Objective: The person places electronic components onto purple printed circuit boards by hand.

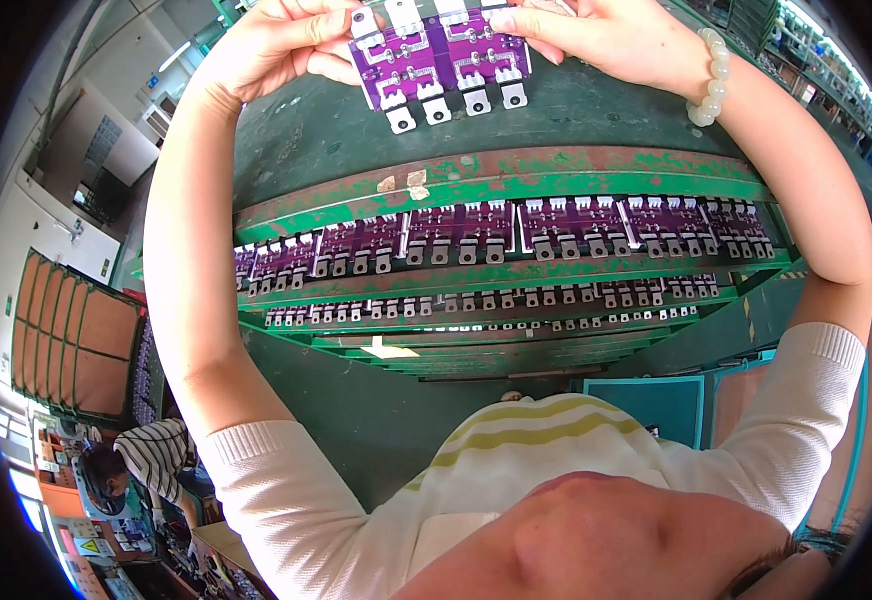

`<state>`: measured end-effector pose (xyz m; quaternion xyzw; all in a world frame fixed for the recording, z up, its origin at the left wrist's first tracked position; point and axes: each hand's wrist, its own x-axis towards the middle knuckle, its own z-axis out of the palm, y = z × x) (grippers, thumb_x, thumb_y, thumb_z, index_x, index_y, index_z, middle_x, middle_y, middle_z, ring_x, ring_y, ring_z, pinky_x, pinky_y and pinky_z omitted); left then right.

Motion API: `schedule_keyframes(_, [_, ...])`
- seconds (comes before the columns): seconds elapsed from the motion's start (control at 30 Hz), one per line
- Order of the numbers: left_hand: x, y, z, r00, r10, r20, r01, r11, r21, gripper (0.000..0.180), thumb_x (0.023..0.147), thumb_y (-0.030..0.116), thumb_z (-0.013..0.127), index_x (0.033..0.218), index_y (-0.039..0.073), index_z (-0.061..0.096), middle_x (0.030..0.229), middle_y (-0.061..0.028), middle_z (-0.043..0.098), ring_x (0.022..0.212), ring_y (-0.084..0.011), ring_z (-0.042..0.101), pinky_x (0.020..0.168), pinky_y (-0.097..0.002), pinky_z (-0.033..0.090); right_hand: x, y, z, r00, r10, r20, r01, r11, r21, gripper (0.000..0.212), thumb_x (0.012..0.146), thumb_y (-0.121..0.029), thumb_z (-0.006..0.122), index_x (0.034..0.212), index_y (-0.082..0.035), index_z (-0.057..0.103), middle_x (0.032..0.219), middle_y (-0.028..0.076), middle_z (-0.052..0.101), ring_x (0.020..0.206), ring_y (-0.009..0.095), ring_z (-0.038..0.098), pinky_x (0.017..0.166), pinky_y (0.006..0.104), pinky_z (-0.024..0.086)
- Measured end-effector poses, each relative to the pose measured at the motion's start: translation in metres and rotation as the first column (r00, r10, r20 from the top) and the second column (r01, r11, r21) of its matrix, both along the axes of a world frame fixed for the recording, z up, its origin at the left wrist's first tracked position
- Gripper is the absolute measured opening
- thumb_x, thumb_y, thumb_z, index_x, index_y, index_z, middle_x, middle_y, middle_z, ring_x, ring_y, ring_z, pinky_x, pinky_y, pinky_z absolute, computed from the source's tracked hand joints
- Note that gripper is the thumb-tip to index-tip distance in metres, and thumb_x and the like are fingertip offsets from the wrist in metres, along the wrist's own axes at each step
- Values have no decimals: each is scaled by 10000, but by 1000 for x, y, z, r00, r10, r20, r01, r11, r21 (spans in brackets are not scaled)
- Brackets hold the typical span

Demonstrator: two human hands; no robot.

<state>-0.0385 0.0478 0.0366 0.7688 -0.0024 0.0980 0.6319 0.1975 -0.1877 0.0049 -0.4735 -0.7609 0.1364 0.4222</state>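
A purple circuit board (440, 62) with white blocks and metal tabs along its two long edges is held up over a dark green surface (306, 135). My left hand (286, 38) pinches its left end between thumb and fingers. At the opposite end my right hand (596, 32) grips the board with the thumb on its upper right corner. A pale bead bracelet (713, 78) circles my right wrist. Below the board, a row of similar purple boards (461, 232) stands side by side on a shelf of a green rack.
The rack's chipped green top rail (516, 175) runs across the middle, with lower shelves (546, 297) of more boards beneath. At left stand an orange-brown panelled rack (76, 335) and a person in a striped top (156, 455). Teal-edged panels (646, 400) are at the lower right.
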Motion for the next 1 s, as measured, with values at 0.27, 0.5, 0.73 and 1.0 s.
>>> schedule_keyframes(0.27, [7, 21, -11, 997, -56, -47, 57, 998, 10, 214, 1007, 88, 635, 1149, -67, 673, 1041, -232, 738, 952, -355, 754, 835, -503, 650, -13, -6, 3, 964, -194, 184, 199, 980, -7, 333, 1010, -75, 613, 1311, -6, 490, 862, 60, 635, 699, 105, 602, 620, 272, 508])
schedule_keyframes(0.5, [-9, 0, 0, 996, -64, -56, 62, 997, -44, 213, 1009, 85, 630, 1156, -64, 668, 1066, -235, 735, 951, -349, 755, 837, -494, 650, -14, -3, 2, 974, -124, 188, 118, 992, 40, 364, 1007, -75, 620, 1343, -33, 486, 870, 58, 643, 695, 111, 597, 618, 277, 505])
schedule_keyframes(0.73, [-1, 1, -2, 990, -115, -82, 108, 991, -80, 217, 1016, 80, 618, 1169, -66, 663, 1073, -229, 734, 957, -346, 754, 842, -481, 652, -12, -3, 0, 973, -137, 188, 135, 991, 20, 379, 1000, -75, 640, 1345, -37, 489, 916, 65, 662, 733, 111, 593, 636, 277, 503])
schedule_keyframes(1.0, [0, 9, -3, 991, -103, -81, 100, 994, -41, 219, 1010, 90, 633, 1166, -60, 668, 1074, -227, 734, 961, -328, 755, 855, -467, 648, -3, 3, -10, 952, -201, 231, 139, 956, 258, 319, 981, -72, 663, 1279, -22, 559, 1004, 106, 692, 849, 135, 637, 713, 319, 530])
